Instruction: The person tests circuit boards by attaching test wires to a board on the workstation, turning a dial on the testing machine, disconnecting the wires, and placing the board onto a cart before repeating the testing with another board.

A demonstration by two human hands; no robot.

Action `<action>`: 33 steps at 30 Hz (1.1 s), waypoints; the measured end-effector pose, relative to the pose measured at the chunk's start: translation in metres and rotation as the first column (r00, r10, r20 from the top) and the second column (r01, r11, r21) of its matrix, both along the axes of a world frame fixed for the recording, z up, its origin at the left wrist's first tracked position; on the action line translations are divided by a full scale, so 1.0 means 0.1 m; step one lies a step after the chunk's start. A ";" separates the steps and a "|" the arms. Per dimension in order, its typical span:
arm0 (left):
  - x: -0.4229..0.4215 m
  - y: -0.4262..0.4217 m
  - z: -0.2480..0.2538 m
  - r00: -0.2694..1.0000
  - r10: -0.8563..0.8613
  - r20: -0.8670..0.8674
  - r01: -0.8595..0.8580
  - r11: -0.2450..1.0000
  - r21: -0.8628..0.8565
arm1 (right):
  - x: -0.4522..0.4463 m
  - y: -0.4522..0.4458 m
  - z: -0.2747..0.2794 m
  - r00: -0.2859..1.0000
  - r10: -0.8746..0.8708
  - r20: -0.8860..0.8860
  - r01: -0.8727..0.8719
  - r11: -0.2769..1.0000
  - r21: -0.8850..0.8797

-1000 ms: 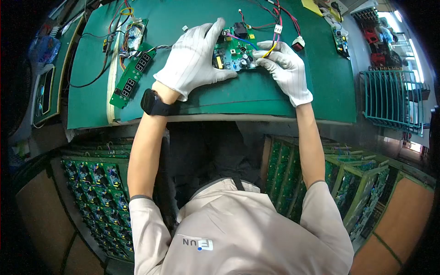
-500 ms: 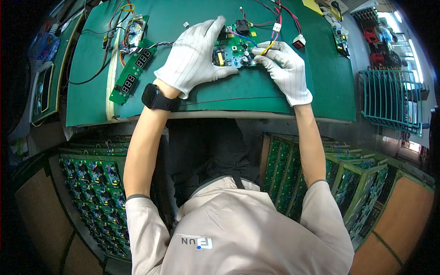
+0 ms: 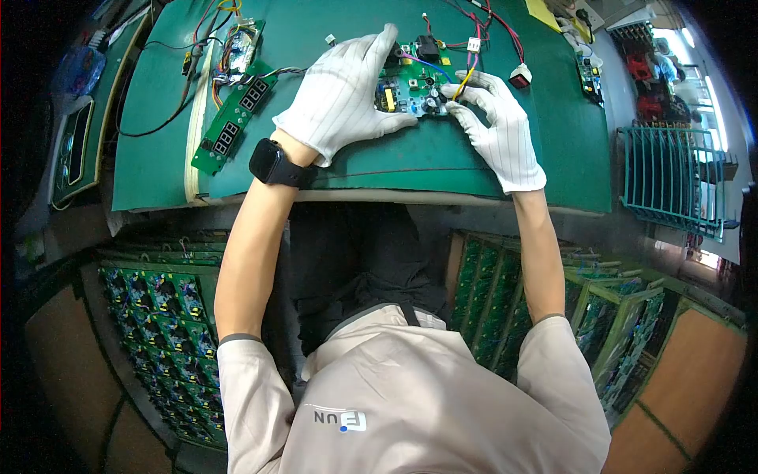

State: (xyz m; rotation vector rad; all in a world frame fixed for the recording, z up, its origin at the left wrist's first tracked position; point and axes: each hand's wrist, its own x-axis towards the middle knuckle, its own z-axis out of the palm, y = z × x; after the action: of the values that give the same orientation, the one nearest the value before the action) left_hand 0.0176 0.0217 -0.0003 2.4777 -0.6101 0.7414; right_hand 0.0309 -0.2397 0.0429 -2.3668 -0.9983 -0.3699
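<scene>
My left hand (image 3: 341,93), in a white striped glove, lies along the left side of a green circuit board (image 3: 412,88), thumb at its near edge and fingers at its far left. It holds the board's edge. My right hand (image 3: 496,126), also gloved, is at the board's right edge with thumb and fingers closed round a yellow wire (image 3: 467,79). A white connector (image 3: 474,45) with wires stands above that hand. A blue wire (image 3: 433,66) arcs over the board. The fingertips partly hide the wire ends.
A display board (image 3: 237,118) with two digit blocks lies left on the green mat (image 3: 410,175), beside a wired module (image 3: 239,49). A red-black switch (image 3: 520,77) lies right. Racks of boards (image 3: 162,332) stand below left and right. A teal rack (image 3: 671,178) is at far right.
Both hands and the board appear slightly farther right in view, along with the things on the table. My right hand's fingers have shifted slightly at the yellow wire.
</scene>
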 end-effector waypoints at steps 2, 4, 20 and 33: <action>0.00 -0.01 0.01 1.000 0.006 0.009 -0.007 1.000 0.005 | 0.00 -0.02 -0.02 0.999 -0.015 -0.037 0.016 1.000 0.022; 0.00 -0.01 0.02 1.000 0.011 0.014 -0.011 1.000 0.007 | 0.00 -0.01 -0.05 0.997 -0.025 -0.067 0.027 0.999 0.037; -0.04 -0.01 0.15 0.991 -0.050 -0.120 0.049 0.999 -0.017 | 0.46 -0.19 0.05 0.978 -0.105 -0.180 0.149 0.957 0.250; -0.05 0.00 0.24 0.980 -0.048 -0.195 0.047 0.999 -0.011 | 1.20 -0.12 -0.15 0.997 -0.025 0.072 0.027 0.999 -0.031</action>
State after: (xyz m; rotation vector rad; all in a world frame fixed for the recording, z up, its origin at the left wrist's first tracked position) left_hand 0.0129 0.0220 0.0234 2.4828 -0.5905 0.4731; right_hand 0.1509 -0.2519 0.0281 -2.4126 -1.0136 -0.4540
